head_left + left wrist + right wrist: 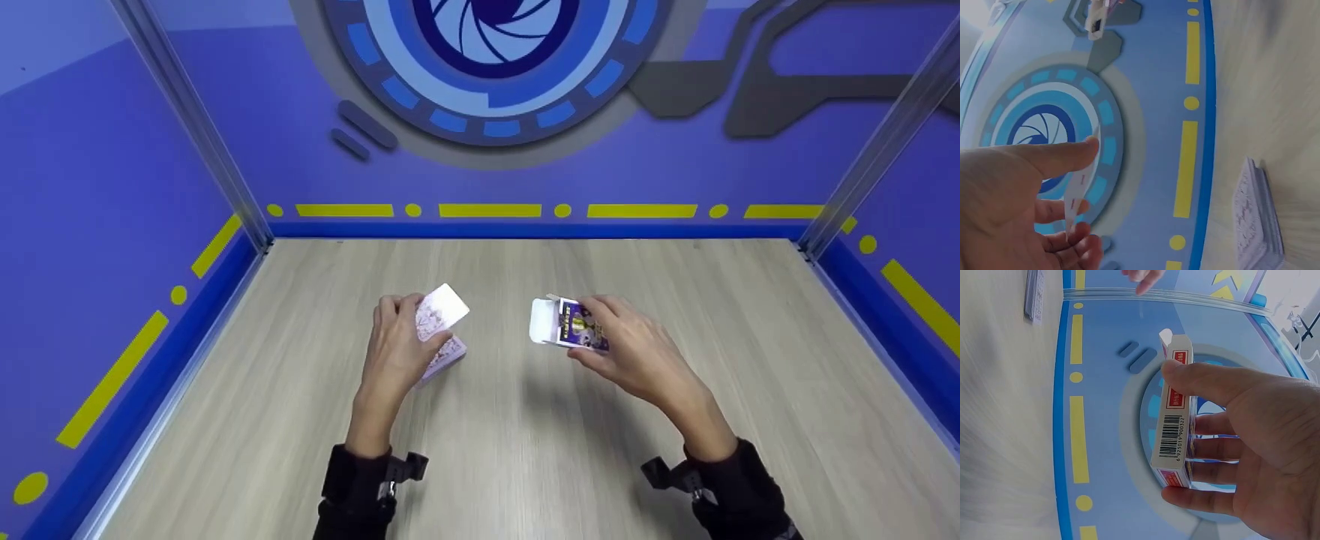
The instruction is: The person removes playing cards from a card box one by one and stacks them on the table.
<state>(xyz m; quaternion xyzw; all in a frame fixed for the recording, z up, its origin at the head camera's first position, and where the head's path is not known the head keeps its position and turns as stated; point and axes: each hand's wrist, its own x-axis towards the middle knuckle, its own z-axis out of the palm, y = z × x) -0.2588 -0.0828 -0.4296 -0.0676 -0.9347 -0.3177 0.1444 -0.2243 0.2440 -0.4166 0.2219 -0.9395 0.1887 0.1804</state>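
Note:
My left hand (394, 345) pinches a thin playing card (442, 311) by its edges, thumb on one side and fingers on the other. Seen edge-on in the left wrist view, the held card (1076, 188) shows red marks. Below that hand a stack of cards (448, 355) with a pale patterned back lies on the table. My right hand (637, 349) grips a small card box (581, 327), purple with a colourful print. Its white end flap (543, 321) hangs open toward the left. A barcode (1171, 436) marks the box's narrow side in the right wrist view.
A light wood-grain table (510, 450) lies under both hands. Blue printed panels (480, 184) wall it in at the back and on both sides, with metal posts (202, 127) at the corners. Black wrist mounts (405, 466) sit on both forearms.

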